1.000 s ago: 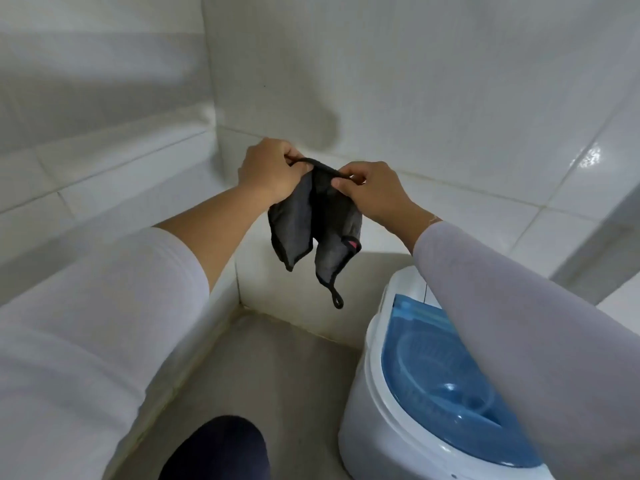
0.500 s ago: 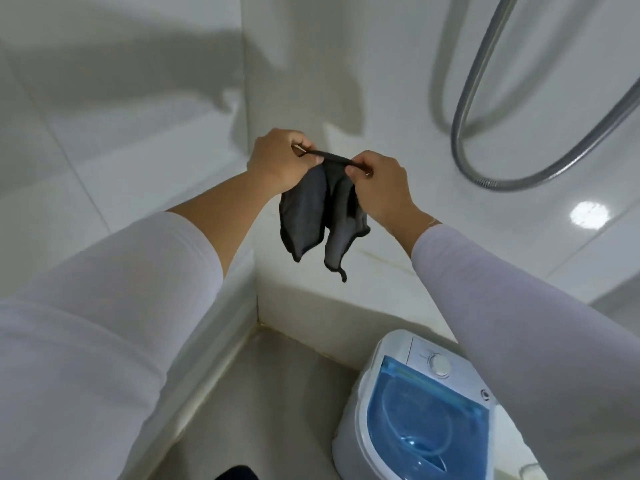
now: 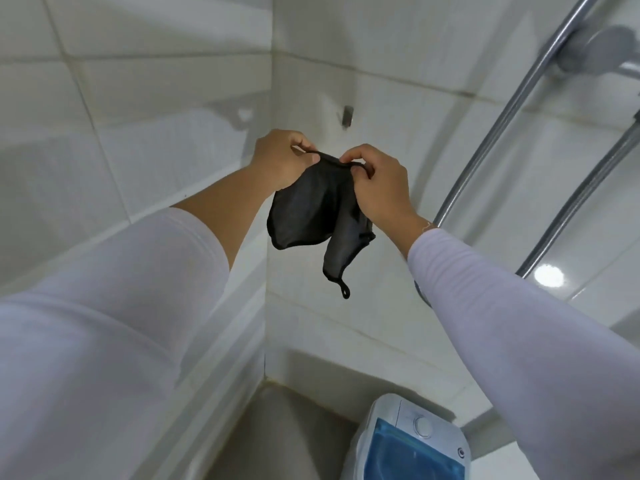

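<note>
The single wide-angle view looks out from the person's head, facing forward at the wall corner (image 3: 270,81) of a tiled room. Both sleeved arms run in from the near lower edges, very close to the lens, to the left hand (image 3: 282,157) and right hand (image 3: 379,188), which hold the cloth (image 3: 308,209) at mid-frame. The washing machine (image 3: 388,420) lies far below at the bottom right edge. The shower hose (image 3: 510,105) curves down the right side.

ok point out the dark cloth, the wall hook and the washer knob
dark cloth (image 3: 311,206): head view, on the wide left fold
wall hook (image 3: 347,116): head view, on its blurred dark body
washer knob (image 3: 423,426): head view, middle of the dial
</note>
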`<state>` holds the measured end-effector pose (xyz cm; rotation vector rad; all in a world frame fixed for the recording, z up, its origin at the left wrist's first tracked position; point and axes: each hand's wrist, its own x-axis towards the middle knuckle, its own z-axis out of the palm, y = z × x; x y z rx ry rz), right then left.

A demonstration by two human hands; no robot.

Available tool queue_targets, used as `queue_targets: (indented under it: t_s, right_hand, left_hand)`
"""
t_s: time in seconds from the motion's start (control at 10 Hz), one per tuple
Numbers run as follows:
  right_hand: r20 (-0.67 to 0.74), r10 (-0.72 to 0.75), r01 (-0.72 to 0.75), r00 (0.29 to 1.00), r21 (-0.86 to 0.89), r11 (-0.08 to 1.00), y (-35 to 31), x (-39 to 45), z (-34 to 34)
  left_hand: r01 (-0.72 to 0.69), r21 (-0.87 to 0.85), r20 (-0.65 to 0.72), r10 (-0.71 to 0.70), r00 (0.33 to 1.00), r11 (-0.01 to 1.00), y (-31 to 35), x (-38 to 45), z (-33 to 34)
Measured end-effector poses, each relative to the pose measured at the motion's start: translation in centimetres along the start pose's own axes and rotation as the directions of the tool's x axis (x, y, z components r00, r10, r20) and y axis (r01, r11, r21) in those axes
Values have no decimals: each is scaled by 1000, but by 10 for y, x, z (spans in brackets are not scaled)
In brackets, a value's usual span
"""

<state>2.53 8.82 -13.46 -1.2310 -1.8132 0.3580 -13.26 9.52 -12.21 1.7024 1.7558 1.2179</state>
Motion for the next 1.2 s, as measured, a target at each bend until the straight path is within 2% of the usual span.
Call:
queue_targets:
  t_s: [0.2, 0.5, 0.7, 0.9, 1.0, 1.1, 1.2]
  right_hand:
    - [-20, 36, -38, 999, -110, 993, -9, 42, -16]
    - [-40, 107, -113, 993, -209, 971, 1, 76, -3]
    - [-27, 176, -178, 984, -167, 970, 15, 75, 14]
    - [63, 224, -222, 972, -46, 974, 24, 66, 19]
    - [155, 262, -270, 953, 35, 962, 28, 54, 11]
    - [200, 252, -260, 947, 14, 966, 42, 24, 7]
    - [271, 315, -305, 910, -79, 949, 66, -48, 8]
  left_hand:
    - [65, -81, -16, -67, 998, 995, 25, 46, -4]
    - [58, -54, -53, -61, 997, 997, 33, 85, 18]
    - [126, -117, -71, -135, 988, 985, 15, 84, 38]
    - [271, -309, 17, -280, 960, 911, -3, 58, 69]
    - [294, -310, 28, -301, 953, 904, -11, 40, 84]
    - [309, -244, -3, -320, 947, 919, -27, 18, 98]
    - [422, -199, 21, -427, 904, 884, -51, -32, 109]
